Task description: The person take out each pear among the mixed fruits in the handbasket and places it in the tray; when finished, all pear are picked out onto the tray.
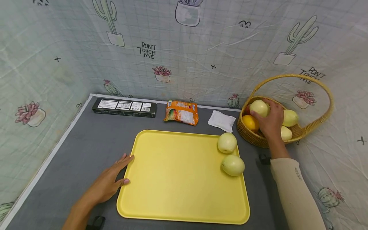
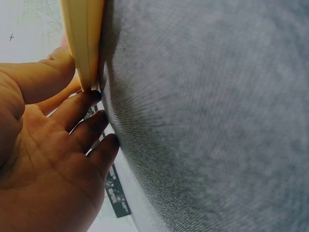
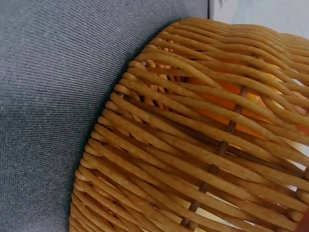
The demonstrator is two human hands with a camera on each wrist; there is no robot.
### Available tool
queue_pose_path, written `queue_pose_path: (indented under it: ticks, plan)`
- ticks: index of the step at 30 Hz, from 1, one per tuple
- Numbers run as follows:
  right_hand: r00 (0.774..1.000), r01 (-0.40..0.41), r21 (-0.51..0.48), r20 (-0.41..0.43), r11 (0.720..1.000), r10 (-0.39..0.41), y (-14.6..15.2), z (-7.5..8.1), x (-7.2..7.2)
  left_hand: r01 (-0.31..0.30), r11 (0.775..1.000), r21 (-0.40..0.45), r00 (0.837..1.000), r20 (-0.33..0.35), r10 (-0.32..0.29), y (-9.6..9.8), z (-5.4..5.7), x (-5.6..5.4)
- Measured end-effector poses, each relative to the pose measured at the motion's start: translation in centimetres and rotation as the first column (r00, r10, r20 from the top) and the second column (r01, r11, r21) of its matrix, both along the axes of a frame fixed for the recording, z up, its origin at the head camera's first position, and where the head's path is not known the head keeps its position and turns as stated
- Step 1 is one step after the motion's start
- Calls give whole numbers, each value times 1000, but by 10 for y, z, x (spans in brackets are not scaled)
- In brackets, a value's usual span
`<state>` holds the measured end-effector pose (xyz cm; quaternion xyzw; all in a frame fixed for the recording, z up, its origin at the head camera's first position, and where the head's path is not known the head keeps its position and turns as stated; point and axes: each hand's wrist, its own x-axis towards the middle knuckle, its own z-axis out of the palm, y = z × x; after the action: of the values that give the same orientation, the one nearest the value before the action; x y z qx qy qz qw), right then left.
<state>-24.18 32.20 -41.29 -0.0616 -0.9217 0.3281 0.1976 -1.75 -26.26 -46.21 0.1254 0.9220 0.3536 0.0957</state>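
My right hand [image 1: 270, 119] reaches into a wicker basket [image 1: 253, 139] and grips a round pale green fruit [image 1: 258, 108] near its rim. An orange [image 1: 250, 123] and more pale green fruits [image 1: 290, 117] lie around it in the basket. In the right wrist view only the woven basket side [image 3: 193, 130] shows; the hand is out of sight. My left hand [image 1: 110, 182] touches the left edge of a yellow tray [image 1: 178, 179], its fingers fairly straight. The left wrist view shows the thumb against the tray rim [image 2: 84, 43]. Two pale green fruits [image 1: 227, 142] sit at the tray's right side.
Behind the tray lie a long black box [image 1: 125, 108], an orange snack packet [image 1: 181, 112] and a white sachet [image 1: 221, 120]. The basket's tall handle [image 1: 330, 102] leans right, near the patterned cloth [image 1: 201, 64]. Grey cloth [image 1: 72, 169] covers the table.
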Motion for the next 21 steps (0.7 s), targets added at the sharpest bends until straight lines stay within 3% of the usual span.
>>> queue_pose_path:
  ticks: [9,13,21]
  plan:
    - [999,8,-22,-33,1000,-9,-6,5,10,4,1000,-6,1000,-8,-4,-1,-1,0]
    - [993,-11,-33,-115,999,7,-11,10,18,2,1000,0,1000,-5,-2,0,-1,0]
    - [960,-91,-39,-270,995,77,-34,25,40,2,1000,-8,1000,-12,-2,0,-1,0]
